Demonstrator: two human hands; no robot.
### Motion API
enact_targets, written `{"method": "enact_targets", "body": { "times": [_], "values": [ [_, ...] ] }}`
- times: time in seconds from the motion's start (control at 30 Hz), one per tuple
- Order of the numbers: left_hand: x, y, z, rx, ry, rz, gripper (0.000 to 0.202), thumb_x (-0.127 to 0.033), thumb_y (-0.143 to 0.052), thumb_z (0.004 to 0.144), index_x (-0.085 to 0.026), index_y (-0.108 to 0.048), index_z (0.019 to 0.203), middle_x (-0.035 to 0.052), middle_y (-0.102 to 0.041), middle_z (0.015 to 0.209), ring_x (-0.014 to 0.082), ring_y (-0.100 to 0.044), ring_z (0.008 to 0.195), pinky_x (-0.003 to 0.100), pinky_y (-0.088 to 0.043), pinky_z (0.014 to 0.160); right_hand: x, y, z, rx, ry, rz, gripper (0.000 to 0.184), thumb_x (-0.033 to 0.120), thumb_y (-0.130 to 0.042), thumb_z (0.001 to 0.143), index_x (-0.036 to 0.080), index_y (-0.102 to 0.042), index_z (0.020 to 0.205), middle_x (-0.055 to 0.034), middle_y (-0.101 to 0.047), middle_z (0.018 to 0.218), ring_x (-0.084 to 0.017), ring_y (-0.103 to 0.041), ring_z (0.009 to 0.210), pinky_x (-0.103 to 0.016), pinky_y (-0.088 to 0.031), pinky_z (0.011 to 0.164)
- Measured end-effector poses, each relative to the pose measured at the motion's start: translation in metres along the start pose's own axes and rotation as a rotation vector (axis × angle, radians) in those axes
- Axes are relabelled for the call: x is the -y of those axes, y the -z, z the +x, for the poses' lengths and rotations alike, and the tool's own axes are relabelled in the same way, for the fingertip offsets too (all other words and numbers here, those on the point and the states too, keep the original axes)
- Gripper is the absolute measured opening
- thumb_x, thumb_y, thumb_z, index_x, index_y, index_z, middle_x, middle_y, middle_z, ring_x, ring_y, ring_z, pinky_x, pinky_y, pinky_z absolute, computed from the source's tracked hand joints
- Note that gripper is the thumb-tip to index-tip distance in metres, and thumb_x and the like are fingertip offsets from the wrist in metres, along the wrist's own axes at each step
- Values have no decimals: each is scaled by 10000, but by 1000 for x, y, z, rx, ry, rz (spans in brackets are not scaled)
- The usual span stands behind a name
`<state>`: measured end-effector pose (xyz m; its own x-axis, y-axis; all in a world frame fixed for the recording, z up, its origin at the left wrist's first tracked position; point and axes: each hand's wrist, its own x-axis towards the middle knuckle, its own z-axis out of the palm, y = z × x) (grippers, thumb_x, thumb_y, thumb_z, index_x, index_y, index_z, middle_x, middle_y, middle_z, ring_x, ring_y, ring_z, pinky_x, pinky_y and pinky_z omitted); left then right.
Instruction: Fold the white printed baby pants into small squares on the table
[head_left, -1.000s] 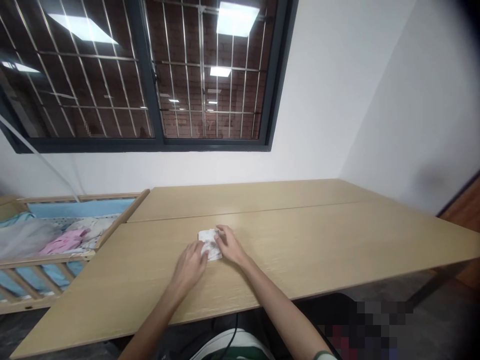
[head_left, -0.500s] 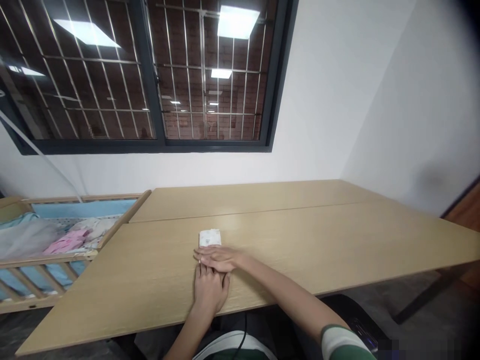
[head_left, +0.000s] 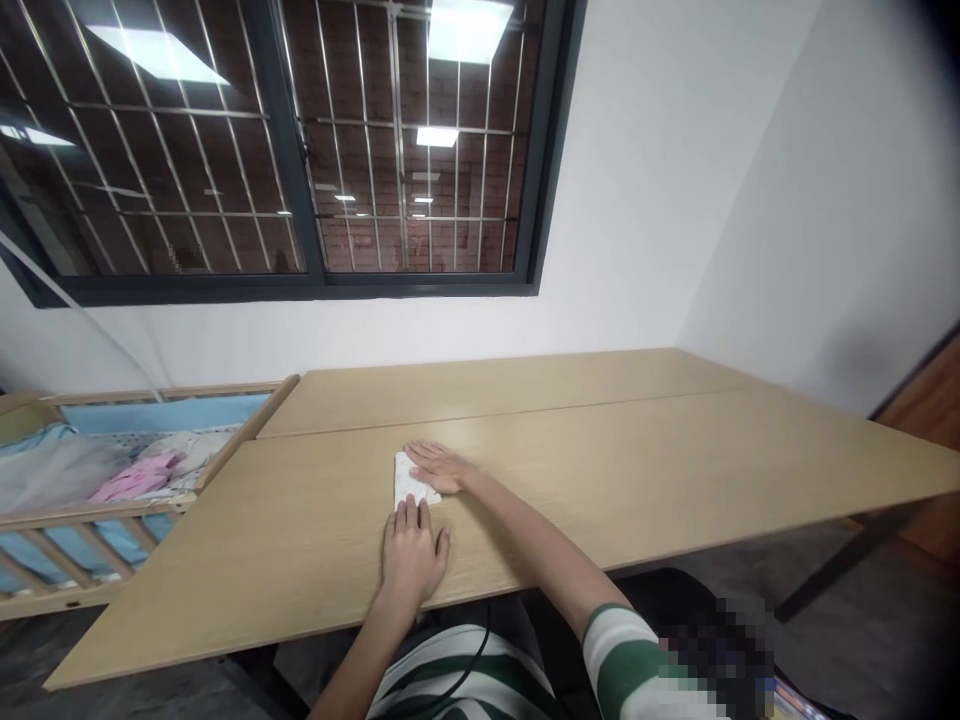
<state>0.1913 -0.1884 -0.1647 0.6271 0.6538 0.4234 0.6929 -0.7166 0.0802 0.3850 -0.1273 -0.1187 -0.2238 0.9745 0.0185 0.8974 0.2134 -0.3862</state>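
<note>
On my feed I saw the left hand [head_left: 411,558] and right hand [head_left: 441,468] flattened, grasping nothing, on the folded white cloth [head_left: 405,486].

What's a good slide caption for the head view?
Both hands touch a small white sheet lying on a wood-toned table.

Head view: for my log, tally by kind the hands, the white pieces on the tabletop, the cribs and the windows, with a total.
Hands: 2, the left hand and the right hand
White piece: 1
Crib: 1
Window: 1
Total: 5
</note>
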Motion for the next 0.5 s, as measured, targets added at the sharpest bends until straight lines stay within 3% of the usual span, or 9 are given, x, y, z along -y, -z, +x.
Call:
{"method": "enact_targets", "body": {
  "times": [0.33,0.5],
  "values": [
    [6,2,-3,14,-38,-17,553,-396,-392,994,-42,-537,1393,256,-496,1464,362,-452,1365,496,-373,1100,-23,-9,11,-91,-82,105,734,569,-253,1026,112,-209,1598,-96,-135,1666,-231,-105,1549,-392,-67,1260],
    [14,1,1,23,-25,-104,539,-413,-407,987,-93,-524,1404,210,-509,1468,347,-475,1331,496,-354,1105,-30,-15,6,-250,-191,250,773,651,-283,995,171,-245,1598,-105,-227,1652,-282,-203,1527,-445,-133,1246]
  ]
}}
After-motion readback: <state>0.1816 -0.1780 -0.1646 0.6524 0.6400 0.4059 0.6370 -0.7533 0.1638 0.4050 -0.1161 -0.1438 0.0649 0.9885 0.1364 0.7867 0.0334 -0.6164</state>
